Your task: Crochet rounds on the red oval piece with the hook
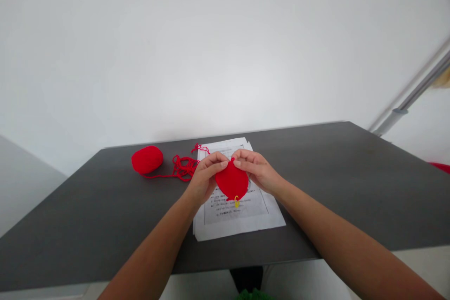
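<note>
Left hand: the person's left hand (207, 173) pinches the upper left edge of the work between thumb and fingers.
Right hand: the person's right hand (258, 168) grips the upper right edge in the same way, its fingertips just beside the left hand's at the top.
Piece in hand: a flat, rounded red yarn piece (232, 180), held between both hands above the printed pages, its face toward the camera; a small red loop sticks up between the thumbs.
Marker: a small yellow loop-shaped clip (236, 202) hangs at the piece's lower edge; its material is too small to tell.
Pages: white paper sheets with black print (235, 229), loosely stacked and slightly askew, lie beneath the hands, partly covered by them; the print is too blurred to read.
Loose yarn: a loose tangle of red yarn (183, 168) lies just left of the left hand, with a thin strand reaching over the pages' upper left corner.
Ball: an oval ball of red yarn (147, 159) rests farther left, joined to the tangle by one strand.
Surface: a dark grey, smooth tabletop (333, 178) carries pages and yarn.
Beyond: a plain white wall (225, 56) stands behind; a slanting grey metal pole (422, 86) shows at right.
</note>
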A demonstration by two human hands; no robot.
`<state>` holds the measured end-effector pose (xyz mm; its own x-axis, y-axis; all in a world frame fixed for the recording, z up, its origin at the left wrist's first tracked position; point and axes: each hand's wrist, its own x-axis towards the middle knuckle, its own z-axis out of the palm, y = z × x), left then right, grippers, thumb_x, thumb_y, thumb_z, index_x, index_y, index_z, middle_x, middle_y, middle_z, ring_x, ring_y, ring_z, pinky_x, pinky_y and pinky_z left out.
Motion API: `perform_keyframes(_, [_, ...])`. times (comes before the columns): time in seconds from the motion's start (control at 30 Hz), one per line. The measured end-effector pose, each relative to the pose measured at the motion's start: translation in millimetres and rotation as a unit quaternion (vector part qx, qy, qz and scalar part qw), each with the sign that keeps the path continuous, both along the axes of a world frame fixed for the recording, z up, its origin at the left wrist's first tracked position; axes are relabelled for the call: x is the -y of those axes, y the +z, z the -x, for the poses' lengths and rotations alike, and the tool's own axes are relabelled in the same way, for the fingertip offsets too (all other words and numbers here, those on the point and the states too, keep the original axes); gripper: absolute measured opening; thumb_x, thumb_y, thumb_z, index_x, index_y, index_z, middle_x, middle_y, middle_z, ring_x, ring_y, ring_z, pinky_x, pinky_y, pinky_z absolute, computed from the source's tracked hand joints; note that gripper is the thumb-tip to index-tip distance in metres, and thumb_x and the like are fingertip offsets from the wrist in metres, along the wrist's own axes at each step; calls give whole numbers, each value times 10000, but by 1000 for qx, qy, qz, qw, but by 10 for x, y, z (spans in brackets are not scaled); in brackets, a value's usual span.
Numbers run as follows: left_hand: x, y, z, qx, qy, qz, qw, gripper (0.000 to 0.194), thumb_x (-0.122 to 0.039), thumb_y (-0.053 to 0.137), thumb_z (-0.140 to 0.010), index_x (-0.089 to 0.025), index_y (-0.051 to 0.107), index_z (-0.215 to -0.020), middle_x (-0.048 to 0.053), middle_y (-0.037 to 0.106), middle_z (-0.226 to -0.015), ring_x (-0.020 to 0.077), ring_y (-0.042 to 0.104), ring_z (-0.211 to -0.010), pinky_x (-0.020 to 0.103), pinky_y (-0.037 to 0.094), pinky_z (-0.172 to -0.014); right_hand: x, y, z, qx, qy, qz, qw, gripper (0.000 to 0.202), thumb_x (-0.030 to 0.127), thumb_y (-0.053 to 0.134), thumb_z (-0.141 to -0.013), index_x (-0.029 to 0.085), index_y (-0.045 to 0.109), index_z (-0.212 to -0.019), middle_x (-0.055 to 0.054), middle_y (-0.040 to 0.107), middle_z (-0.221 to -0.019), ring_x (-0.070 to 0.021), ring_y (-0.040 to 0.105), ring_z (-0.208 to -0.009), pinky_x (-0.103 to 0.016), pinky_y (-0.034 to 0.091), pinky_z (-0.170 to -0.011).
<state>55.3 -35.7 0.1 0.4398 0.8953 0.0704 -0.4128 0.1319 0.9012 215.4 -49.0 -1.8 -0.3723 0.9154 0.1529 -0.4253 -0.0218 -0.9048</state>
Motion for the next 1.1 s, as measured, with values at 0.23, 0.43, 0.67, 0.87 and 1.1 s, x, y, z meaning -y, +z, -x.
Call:
perform_keyframes(0.23, [4, 31, 5, -35, 9, 8, 999, 180, -260, 752, -631, -141, 631, -692, -18, 577, -567, 72, 472, -492, 185, 326, -489, -11, -14, -9, 1, -4, 5, 1000, 263, 347, 741, -708, 154, 570, -757, 41, 572, -607, -64, 491, -501, -185, 351, -510])
perform_keyframes(0.43, [24, 36, -2, -26, 4, 26, 999, 207, -279, 759, -630, -137, 623, -697, -9, 587, -574, 78, 484, -495, 189, 328, -498, -9, -9, -5, -1, 0, 4, 1000, 269, 358, 748, -699, 161, 572, -754, 40, 573, -613, -73, 489, -506, -196, 356, -512])
perform_keyframes(0.67, [26, 36, -19, -21, 18, 20, 999, 203, -278, 755, -631, -147, 612, -690, -16, 576, -563, 79, 470, -487, 193, 315, -486, -13, -19, -4, 12, -20, -20, 1000, 249, 356, 729, -722, 161, 582, -771, 39, 578, -624, -73, 488, -513, -202, 351, -525])
perform_keyframes(0.87, [30, 21, -39, -44, 49, -12, 998, 202, -300, 738, -654, -156, 601, -689, -31, 560, -556, 74, 447, -484, 194, 300, -480, -7, -1, -20, 39, -27, -35, 998, 214, 333, 704, -736, 163, 589, -795, 33, 598, -638, -80, 507, -527, -213, 357, -539])
perform_keyframes(1.1, [33, -6, -47, -59, 73, -61, 994, 159, -290, 704, -699, -166, 603, -693, -38, 559, -580, 77, 444, -503, 203, 307, -496, -12, 13, -13, 42, -28, -32, 998, 213, 325, 708, -723, 159, 583, -772, 30, 601, -627, -83, 513, -522, -215, 359, -529])
